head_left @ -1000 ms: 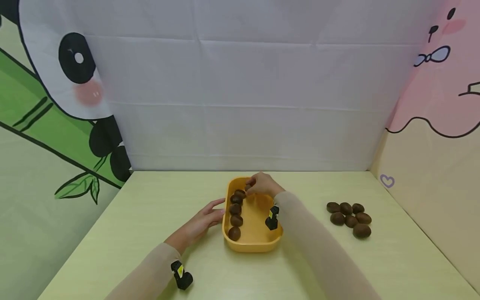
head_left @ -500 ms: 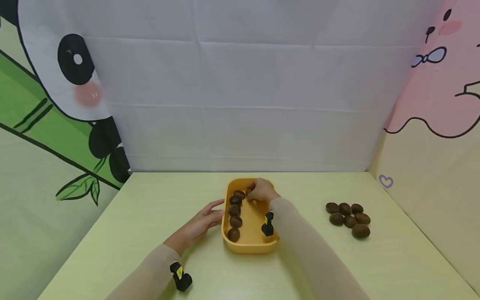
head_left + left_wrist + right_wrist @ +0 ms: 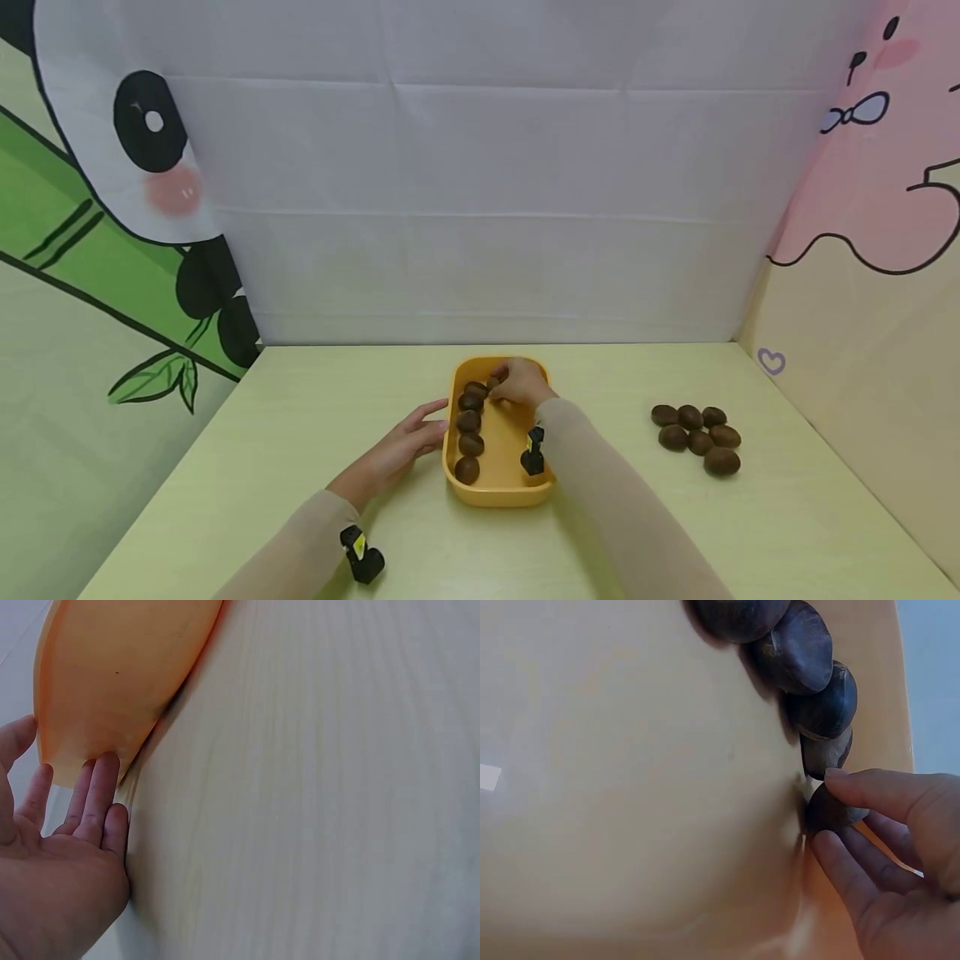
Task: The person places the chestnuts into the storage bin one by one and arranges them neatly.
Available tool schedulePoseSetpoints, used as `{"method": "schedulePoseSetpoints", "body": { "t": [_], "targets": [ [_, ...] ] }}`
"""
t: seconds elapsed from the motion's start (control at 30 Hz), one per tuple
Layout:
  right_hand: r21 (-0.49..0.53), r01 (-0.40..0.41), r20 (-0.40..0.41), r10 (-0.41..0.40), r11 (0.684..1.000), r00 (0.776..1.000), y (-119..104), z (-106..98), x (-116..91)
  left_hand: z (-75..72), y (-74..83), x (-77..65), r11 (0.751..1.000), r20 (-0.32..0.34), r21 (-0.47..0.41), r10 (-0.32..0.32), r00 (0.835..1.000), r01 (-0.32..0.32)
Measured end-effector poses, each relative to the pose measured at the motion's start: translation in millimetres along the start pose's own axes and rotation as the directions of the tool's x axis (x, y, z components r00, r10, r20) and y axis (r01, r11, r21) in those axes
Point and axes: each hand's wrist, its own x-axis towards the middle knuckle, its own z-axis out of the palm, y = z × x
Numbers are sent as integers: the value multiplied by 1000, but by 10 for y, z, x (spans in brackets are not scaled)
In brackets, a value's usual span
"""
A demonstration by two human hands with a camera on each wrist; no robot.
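Note:
A yellow-orange plastic tray (image 3: pixel 504 497) stands on the table, with several brown chestnuts (image 3: pixel 470 422) lined up along its left side. My right hand (image 3: pixel 522 382) reaches into the tray's far end and pinches one chestnut (image 3: pixel 829 809) between thumb and fingers. In the right wrist view that chestnut sits right by the end of the row, close to the tray's wall. My left hand (image 3: pixel 406 443) is at the tray's left side. Its fingers are extended, with the fingertips (image 3: pixel 108 762) against the outer wall in the left wrist view.
Several more chestnuts (image 3: pixel 690 417) lie in a loose group on the pale wooden table (image 3: pixel 337 400), right of the tray. A white cloth backdrop (image 3: pixel 495 208) rises behind the table's far edge, with printed cartoon panels on both sides.
My right hand has lowered slightly into the tray and edged left with the chestnut, closer to the row's far end. My left hand has stayed at the tray's side.

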Motion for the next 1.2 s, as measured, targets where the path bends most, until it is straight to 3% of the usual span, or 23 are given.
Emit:
{"method": "schedulePoseSetpoints", "body": {
  "t": [0.3,0.63,0.87,1.0,1.2],
  "targets": [
    [-46,0,-13,-1,999,1000,-5,-8,-8,7,13,-14,1000,10,1,10,1000,-10],
    [-129,53,18,-51,990,999,-41,-107,6,2,22,-35,1000,-2,11,7,1000,-7],
    [-87,136,32,-133,987,991,-116,-373,-114,2,16,-23,1000,1,11,5,1000,-5],
    [-121,178,56,-172,977,983,-118,-600,-221,2,16,-21,1000,1,6,13,1000,-13],
    [-148,205,53,-199,968,979,110,-863,-377,13,23,-36,1000,7,5,27,1000,-27]
  ]
}}
